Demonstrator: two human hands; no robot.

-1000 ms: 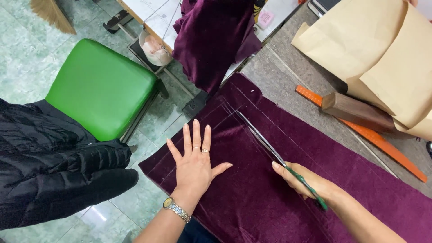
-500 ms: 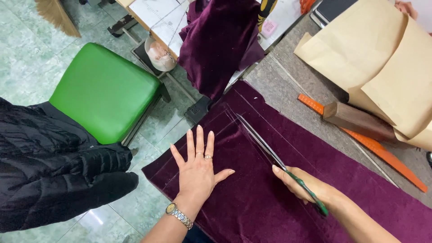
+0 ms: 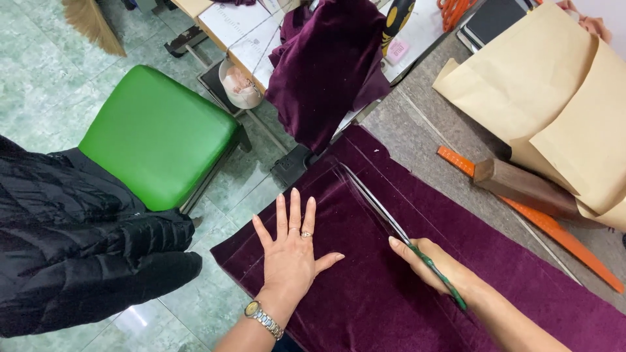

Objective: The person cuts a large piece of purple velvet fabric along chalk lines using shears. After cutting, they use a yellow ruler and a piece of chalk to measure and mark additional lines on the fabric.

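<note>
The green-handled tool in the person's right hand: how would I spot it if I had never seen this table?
Start at the big sheet of dark purple velvet fabric spread over the grey table. The right hand rests on it, gripping long scissors with a green handle. Their thin silvery blades point away along the cloth, unlike the flat orange ruler lying beyond the fabric's edge.

L hand [image 3: 291, 253] slid back along purple velvet [image 3: 365, 287], toward wearer.

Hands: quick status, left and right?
Left hand: open, flat on the purple velvet fabric.
Right hand: closed on the green-handled scissors.
</note>
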